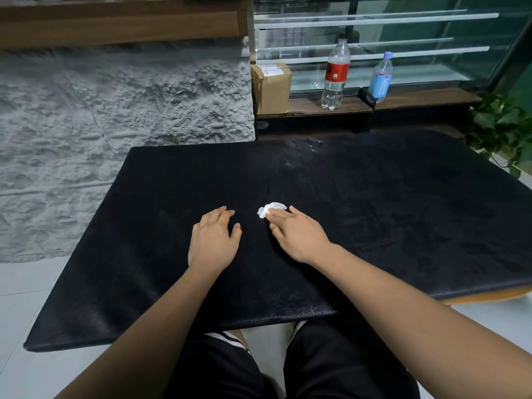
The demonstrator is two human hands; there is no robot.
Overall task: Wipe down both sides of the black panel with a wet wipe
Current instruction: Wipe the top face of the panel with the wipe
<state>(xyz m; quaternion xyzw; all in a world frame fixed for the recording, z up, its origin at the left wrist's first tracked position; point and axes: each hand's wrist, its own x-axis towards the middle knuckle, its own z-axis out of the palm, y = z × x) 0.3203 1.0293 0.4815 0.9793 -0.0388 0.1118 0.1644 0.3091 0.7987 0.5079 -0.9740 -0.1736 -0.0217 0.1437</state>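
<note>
A large black panel [374,211] lies flat in front of me, filling the middle of the view, with damp streaks across its right half. A crumpled white wet wipe [269,210] sits on it near the centre. My right hand [296,233] lies palm down on the panel with its fingertips on the wipe's near edge. My left hand [214,236] rests flat on the panel a short way left of the wipe, fingers relaxed and holding nothing.
Behind the panel stands a glass display case with a wooden ledge [417,100]. On the ledge are a cardboard box [273,87], a clear bottle with a red label [335,72] and a blue-capped bottle [381,76]. A leafy plant [501,122] is at the right. A rough grey wall [115,110] is at the left.
</note>
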